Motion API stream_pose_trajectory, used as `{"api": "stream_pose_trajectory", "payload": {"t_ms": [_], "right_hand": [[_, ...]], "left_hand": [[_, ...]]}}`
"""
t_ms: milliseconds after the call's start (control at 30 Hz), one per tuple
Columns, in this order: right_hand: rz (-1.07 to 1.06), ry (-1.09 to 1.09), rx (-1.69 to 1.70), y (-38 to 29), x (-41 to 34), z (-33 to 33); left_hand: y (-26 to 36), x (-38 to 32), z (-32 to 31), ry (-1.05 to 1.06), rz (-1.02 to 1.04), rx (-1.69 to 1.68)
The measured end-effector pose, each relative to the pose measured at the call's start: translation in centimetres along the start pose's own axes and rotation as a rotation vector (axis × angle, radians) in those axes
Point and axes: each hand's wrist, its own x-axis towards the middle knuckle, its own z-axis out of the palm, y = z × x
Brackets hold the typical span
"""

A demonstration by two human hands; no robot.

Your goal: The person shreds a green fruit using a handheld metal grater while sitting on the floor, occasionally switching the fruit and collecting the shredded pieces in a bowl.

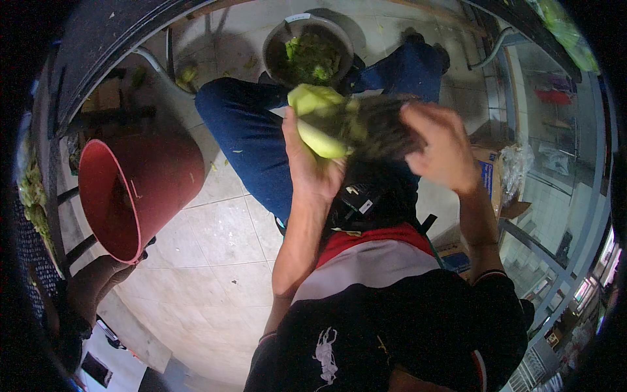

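Note:
My left hand (316,169) grips a pale green vegetable (321,139) above my lap, the thumb upright along its near side. It looks thick and smooth, perhaps a stalk or a stem end. My right hand (438,142) is curled at the right end of a dark, motion-blurred thing (384,127) that reaches across to the vegetable. Whether that is leaves or a tool, I cannot tell. On the floor beyond my lap stands a round grey basin (271,51) with green leafy pieces (313,56) inside.
At the left, another person's hand (125,264) is at the rim of a tilted red bucket (166,181). A dark table (98,44) edges the upper left. Scraps lie on the tiled floor (230,225). Cardboard (490,171) and clear plastic (517,169) sit to the right.

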Motion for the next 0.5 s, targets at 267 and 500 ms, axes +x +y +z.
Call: {"api": "stream_pose_trajectory", "payload": {"t_ms": [267, 500], "right_hand": [[-0.335, 0.059, -0.332, -2.0, 1.1, 1.3], [-0.325, 0.042, -0.263, -2.5, 1.4, 0.9]], "left_hand": [[0.0, -0.6, -0.6, -0.135, 0.017, -0.068], [-0.4, -0.6, -0.7, -0.171, 0.036, -0.137]]}}
